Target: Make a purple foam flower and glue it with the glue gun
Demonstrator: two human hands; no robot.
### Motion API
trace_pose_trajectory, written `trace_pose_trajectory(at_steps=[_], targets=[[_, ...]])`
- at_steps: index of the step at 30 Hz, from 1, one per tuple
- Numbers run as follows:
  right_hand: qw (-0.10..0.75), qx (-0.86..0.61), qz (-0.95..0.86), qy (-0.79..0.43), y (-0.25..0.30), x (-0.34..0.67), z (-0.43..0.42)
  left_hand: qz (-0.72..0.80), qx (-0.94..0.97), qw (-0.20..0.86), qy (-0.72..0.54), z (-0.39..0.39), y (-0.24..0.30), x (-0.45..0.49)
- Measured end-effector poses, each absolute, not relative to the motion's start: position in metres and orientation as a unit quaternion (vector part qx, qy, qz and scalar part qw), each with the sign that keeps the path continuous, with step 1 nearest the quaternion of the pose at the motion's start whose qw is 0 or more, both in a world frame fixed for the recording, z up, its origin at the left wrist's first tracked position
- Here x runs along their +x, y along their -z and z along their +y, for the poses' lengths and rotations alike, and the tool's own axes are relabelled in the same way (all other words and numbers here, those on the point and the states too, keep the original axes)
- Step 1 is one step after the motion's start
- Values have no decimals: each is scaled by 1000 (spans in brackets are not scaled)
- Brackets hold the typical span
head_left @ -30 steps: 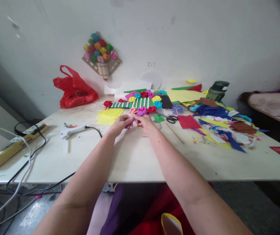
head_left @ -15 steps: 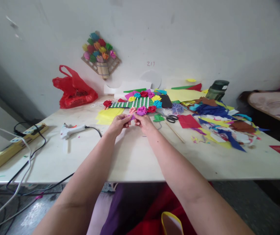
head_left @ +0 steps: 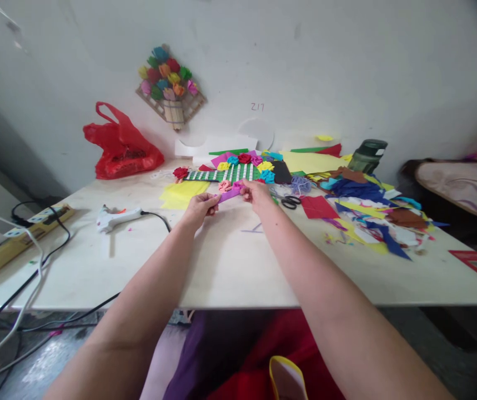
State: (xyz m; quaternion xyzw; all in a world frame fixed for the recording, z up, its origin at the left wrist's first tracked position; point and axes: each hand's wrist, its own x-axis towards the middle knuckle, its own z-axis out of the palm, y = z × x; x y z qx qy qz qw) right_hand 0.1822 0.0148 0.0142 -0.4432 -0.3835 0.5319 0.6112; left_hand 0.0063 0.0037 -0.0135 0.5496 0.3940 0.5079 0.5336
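Note:
A purple paper strip (head_left: 228, 195) is stretched between my two hands above the table. My left hand (head_left: 203, 209) pinches its left end between thumb and fingers. At the other end, my right hand (head_left: 256, 195) is closed on the strip, where the purple looks bunched; the fingers partly hide it. Just behind lies a green, guitar-shaped piece (head_left: 205, 176) with white bands, ringed by rolled paper flowers. A pink flower (head_left: 225, 185) and a red flower (head_left: 245, 158) belong to that ring. Black-handled scissors (head_left: 290, 202) rest right of my right hand.
A glue gun (head_left: 117, 218) with its cord stands at the left, near a power strip (head_left: 17, 240). A red plastic bag (head_left: 125, 147) sits at the back left. Paper scraps (head_left: 371, 208) heap up on the right beside a red sheet (head_left: 320, 207) and a dark green bottle (head_left: 367, 156).
My hands have moved apart, the right one up and to the right, drawing the purple strip out longer between them. The view has shifted slightly.

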Motion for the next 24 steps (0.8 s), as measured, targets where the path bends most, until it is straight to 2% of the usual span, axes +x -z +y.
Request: trace_pose_trajectory(at_steps=[2,3,8,11,20,22,24], targets=[[588,-462,-469,-470,-19,195,15,402,546,537,-502,4,15,6],[550,-473,-527,-443,-20,202,14,405,545,538,-499,4,15,6],[267,-494,-737,-376,-24,230,-1,416,543,533,-497,3,17,9],[176,-497,-786,-323,-29,239,-6,417,549,527,-497,4,20,10],[-37,-545,-829,-124,-25,234,-17,418,571,501,-498,3,23,8],[-48,-564,-820,-90,-24,230,-19,416,574,500,-498,1,22,9],[-18,-584,-810,-60,-24,228,-19,414,574,501,-498,0,20,10]])
